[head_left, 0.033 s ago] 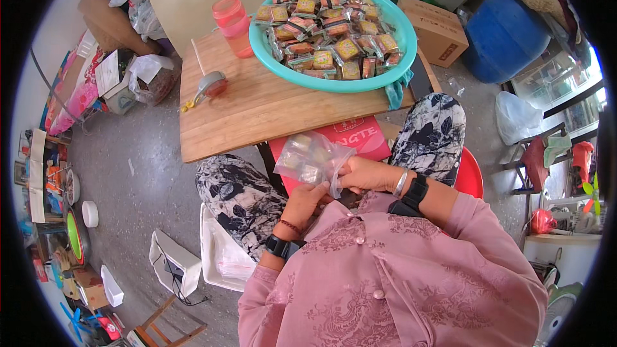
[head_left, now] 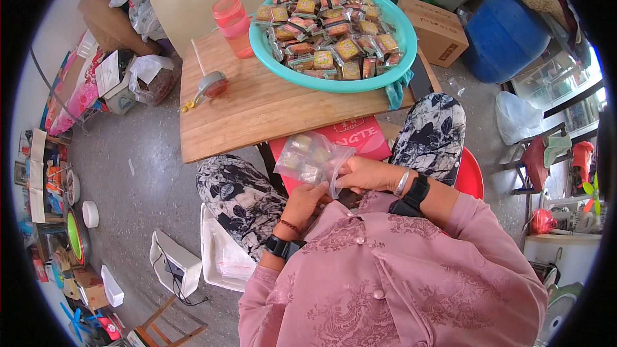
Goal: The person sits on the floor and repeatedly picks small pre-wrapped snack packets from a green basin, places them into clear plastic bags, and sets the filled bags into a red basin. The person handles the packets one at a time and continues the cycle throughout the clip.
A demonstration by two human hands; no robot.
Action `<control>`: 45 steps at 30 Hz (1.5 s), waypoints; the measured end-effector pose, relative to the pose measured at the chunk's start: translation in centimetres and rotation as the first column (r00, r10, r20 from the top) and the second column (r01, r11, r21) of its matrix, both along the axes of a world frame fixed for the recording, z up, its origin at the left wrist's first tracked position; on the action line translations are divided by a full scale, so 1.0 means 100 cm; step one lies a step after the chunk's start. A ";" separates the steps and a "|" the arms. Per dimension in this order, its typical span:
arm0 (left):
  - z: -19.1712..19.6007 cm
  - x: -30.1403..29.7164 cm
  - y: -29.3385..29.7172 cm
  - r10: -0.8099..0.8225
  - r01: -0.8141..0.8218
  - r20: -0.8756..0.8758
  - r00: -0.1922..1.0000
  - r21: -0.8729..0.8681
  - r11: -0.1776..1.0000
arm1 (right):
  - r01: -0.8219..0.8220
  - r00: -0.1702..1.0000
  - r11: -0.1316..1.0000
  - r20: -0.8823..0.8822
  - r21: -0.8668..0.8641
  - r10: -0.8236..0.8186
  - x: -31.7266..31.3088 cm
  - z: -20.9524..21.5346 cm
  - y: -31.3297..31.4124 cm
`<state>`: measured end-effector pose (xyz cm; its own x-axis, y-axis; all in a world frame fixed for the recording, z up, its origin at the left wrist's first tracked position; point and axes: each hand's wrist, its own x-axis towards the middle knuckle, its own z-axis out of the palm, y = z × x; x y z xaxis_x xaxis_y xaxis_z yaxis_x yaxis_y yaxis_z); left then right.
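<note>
A clear plastic bag (head_left: 297, 160) with several small wrapped pieces inside is held over my lap, in front of a red box (head_left: 366, 138). At the bag's near edge my left hand (head_left: 307, 200) is closed, pinching the plastic. My right hand (head_left: 369, 175) grips the same edge from the right, its fingers partly hidden by the bag. Beyond, on a wooden table (head_left: 270, 112), stands a turquoise basin (head_left: 360, 83) heaped with individually wrapped snack pieces (head_left: 347, 49).
A pink-lidded plastic bottle (head_left: 232, 26) and a tape dispenser (head_left: 211, 85) stand on the table's left part. By my left leg is a white bin (head_left: 218, 263) holding plastic bags. A carton (head_left: 434, 29) and a blue barrel (head_left: 508, 35) stand at the far right.
</note>
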<state>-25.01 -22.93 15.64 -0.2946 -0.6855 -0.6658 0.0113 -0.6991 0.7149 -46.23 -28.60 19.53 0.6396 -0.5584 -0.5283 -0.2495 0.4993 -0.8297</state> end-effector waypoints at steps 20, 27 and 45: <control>0.010 -0.003 0.004 0.096 -0.087 0.081 0.992 -0.105 0.991 | 0.155 0.895 0.861 -0.300 -0.484 -0.330 -0.003 -0.038 -0.024; -0.011 -0.002 0.007 0.252 -0.238 -0.252 0.934 0.083 0.968 | 0.135 0.921 0.911 -0.290 -0.390 -0.261 -0.006 -0.025 -0.021; 0.013 -0.003 0.011 0.376 -0.374 -0.530 0.760 0.116 0.920 | 0.296 0.900 0.887 0.208 0.354 -0.383 -0.004 -0.015 -0.011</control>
